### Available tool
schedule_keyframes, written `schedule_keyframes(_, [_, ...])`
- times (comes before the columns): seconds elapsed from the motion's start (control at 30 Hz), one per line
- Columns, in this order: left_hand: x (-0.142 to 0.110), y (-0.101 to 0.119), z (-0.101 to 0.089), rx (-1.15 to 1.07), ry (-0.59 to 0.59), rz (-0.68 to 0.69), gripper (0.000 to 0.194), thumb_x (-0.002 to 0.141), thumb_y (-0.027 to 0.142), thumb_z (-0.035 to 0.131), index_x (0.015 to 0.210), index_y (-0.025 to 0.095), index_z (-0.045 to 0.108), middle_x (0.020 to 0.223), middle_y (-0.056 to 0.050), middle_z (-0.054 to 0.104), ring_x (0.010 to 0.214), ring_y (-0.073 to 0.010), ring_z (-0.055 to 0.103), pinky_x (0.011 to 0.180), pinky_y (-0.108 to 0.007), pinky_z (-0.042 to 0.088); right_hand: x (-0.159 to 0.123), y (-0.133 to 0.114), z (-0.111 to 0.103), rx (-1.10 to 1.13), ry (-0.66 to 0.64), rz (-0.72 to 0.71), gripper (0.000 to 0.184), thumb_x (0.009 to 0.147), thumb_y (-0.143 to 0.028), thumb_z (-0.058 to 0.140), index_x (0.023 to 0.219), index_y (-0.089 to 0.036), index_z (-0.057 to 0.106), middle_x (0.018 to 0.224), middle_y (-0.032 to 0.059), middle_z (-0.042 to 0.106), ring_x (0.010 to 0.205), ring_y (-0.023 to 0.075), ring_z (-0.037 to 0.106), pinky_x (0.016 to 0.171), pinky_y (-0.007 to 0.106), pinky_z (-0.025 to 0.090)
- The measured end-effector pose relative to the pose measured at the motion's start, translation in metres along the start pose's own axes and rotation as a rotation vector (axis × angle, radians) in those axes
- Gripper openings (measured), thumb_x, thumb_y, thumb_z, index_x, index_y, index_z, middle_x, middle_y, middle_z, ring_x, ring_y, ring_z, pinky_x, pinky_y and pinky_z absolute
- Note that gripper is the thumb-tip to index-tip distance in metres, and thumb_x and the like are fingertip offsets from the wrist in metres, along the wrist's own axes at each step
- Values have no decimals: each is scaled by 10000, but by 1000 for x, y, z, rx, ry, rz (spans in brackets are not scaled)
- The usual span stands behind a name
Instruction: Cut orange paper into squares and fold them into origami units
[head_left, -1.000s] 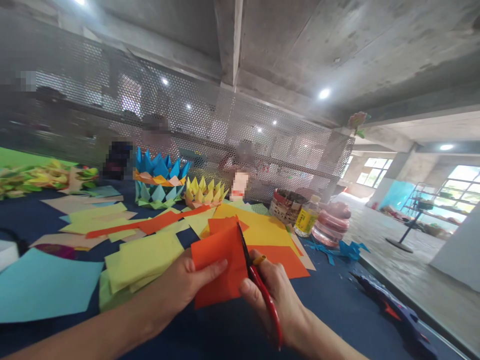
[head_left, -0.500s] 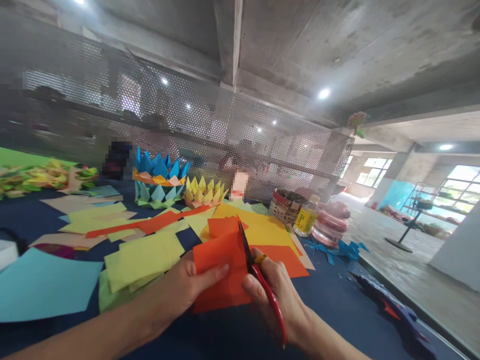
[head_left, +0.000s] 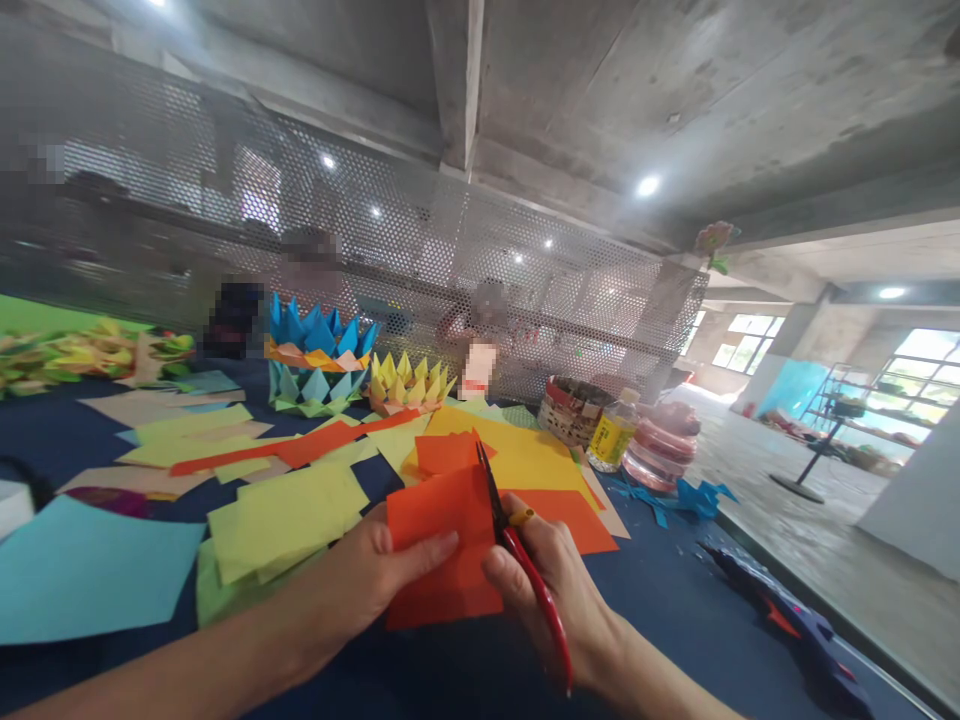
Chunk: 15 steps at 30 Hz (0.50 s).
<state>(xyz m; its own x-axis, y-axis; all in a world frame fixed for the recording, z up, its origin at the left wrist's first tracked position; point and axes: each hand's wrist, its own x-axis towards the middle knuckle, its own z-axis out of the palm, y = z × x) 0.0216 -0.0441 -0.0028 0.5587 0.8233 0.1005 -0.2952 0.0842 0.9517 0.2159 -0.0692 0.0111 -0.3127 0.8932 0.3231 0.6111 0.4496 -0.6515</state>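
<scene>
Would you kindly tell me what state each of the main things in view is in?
Left hand, closed on the orange paper
Right hand, closed on the scissors
Orange paper, held, scissors at its right edge
Scissors, held, blade opening unclear
Light green papers, stacked
Light blue paper, lying unfolded
Blue crown, folded into points
Blue scraps, crumpled
Bottle, upright
Ceiling light, lit

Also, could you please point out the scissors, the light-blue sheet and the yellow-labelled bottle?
Scissors (head_left: 523, 562), head view: red handle.
Light-blue sheet (head_left: 97, 570), head view: middle.
Yellow-labelled bottle (head_left: 611, 440), head view: label.
</scene>
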Motion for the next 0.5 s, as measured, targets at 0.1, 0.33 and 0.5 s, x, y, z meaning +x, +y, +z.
schedule_keyframes(0.1, [0,0,0,27,-11,17,391,853,387,683,1239,329,651,1242,5,700,1234,-268,589,998,-357,499,-1,2,1,16,2,0,496,895,-689,424,801,-202,437,557,-63,377,498,88,314,475,228,230])
schedule_keyframes(0.33, [1,-1,-2,2,-8,6,399,814,422,719,1197,315,681,1226,7,708,1170,-255,636,1011,-355,495,0,-2,2,44,61,21,466,905,-637,463,729,-208,419,530,-64,359,476,81,297,450,219,226])
schedule_keyframes(0.5, [6,0,-4,-57,76,-11,412,765,425,762,1134,248,715,1119,-32,754,1041,-274,700,954,-379,536,0,3,0,160,120,6,460,889,-615,499,692,-202,449,546,-46,386,484,88,344,441,217,260])
